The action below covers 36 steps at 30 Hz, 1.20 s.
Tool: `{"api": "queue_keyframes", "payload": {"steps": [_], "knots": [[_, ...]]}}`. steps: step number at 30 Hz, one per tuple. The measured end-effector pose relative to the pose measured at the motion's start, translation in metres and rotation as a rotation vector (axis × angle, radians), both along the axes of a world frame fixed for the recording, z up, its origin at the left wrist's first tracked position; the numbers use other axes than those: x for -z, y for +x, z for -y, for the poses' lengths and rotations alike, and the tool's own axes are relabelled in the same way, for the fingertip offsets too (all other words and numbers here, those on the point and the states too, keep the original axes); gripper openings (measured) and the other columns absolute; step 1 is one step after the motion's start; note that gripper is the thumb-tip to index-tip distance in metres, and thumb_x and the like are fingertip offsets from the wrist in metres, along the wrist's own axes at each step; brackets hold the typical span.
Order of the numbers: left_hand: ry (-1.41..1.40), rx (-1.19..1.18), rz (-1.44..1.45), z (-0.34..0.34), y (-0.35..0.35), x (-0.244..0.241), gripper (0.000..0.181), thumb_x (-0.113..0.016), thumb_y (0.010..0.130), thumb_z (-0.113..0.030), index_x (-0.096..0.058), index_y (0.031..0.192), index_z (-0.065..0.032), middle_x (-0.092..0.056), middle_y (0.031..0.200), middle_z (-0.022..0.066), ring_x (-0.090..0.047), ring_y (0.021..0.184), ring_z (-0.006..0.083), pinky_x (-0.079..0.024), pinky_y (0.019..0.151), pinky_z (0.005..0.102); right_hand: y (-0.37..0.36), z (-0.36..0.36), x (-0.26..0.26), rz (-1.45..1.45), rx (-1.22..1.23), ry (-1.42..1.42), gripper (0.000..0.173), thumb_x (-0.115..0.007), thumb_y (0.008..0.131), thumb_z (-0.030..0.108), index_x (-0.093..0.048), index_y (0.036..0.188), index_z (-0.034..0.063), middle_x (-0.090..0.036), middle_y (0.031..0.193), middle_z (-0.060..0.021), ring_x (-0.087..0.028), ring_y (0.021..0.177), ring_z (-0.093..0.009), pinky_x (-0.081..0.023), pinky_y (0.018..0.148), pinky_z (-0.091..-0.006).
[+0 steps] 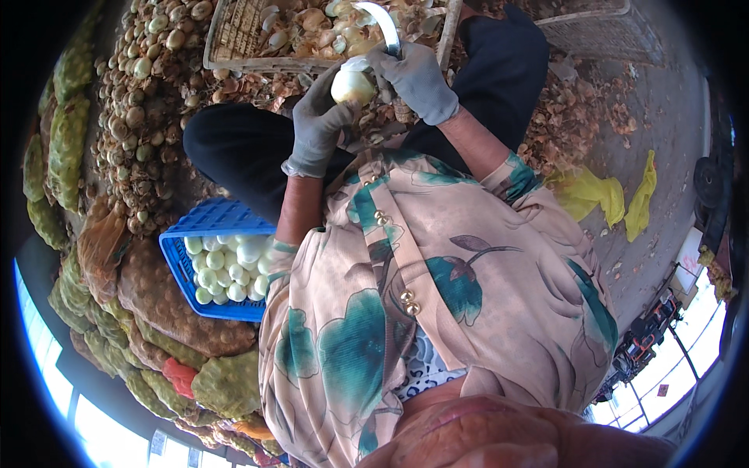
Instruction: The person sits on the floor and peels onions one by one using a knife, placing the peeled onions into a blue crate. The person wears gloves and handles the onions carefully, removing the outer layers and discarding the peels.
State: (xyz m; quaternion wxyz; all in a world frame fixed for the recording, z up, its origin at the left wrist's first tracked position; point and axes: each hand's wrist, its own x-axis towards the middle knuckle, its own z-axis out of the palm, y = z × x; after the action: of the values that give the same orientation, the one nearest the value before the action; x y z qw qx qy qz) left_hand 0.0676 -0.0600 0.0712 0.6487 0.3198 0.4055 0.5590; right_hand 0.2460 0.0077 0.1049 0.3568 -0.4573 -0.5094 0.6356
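My left hand, in a grey work glove, holds a pale, mostly peeled onion between thumb and fingers. Gripped by my right hand, gloved alike, is a knife with a curved, bright blade that points up and away to the left. The right fingers touch the onion's top, where a whitish flap of skin lifts. Just beyond both hands is a worn plastic crate holding onion skins and some onions. A blue plastic crate of peeled onions stands beside my left knee.
Unpeeled onions lie heaped on the left, with filled mesh sacks behind and around the blue crate. Another pale crate stands at upper right. Loose skins and yellow plastic bags lie on the floor at the right.
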Motion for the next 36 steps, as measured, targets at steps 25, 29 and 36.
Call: {"api": "queue_keyframes", "payload": {"steps": [25, 29, 36], "knots": [[-0.324, -0.145, 0.269, 0.001, -0.003, 0.027, 0.049, -0.068, 0.097, -0.024, -0.055, 0.127, 0.0127, -0.068, 0.110, 0.0176, -0.070, 0.091, 0.0247, -0.058, 0.074, 0.0333, -0.017, 0.007, 0.037, 0.527, 0.030, 0.967, 0.019, -0.077, 0.084, 0.023, -0.072, 0.090, 0.0054, -0.072, 0.079, -0.0113, -0.071, 0.068, -0.028, -0.056, 0.062, -0.0344], [-0.250, -0.127, 0.335, 0.003, -0.001, 0.019, 0.048, -0.067, 0.096, -0.019, -0.054, 0.130, 0.0135, -0.067, 0.112, 0.0168, -0.069, 0.094, 0.0234, -0.058, 0.078, 0.0332, -0.017, 0.001, 0.028, 0.450, 0.014, 0.630, 0.018, -0.075, 0.085, 0.020, -0.070, 0.085, 0.0021, -0.069, 0.071, -0.0122, -0.068, 0.059, -0.026, -0.055, 0.058, -0.0337], [-0.107, 0.031, 0.246, 0.002, -0.012, 0.011, 0.063, -0.074, 0.087, -0.022, -0.051, 0.134, 0.0140, -0.066, 0.119, 0.0174, -0.065, 0.107, 0.0240, -0.052, 0.095, 0.0350, 0.009, -0.010, 0.020, -0.281, -0.154, -0.202, 0.028, -0.071, 0.093, 0.024, -0.070, 0.089, -0.0032, -0.063, 0.068, -0.0047, -0.060, 0.054, -0.011, -0.052, 0.052, -0.0283]]}}
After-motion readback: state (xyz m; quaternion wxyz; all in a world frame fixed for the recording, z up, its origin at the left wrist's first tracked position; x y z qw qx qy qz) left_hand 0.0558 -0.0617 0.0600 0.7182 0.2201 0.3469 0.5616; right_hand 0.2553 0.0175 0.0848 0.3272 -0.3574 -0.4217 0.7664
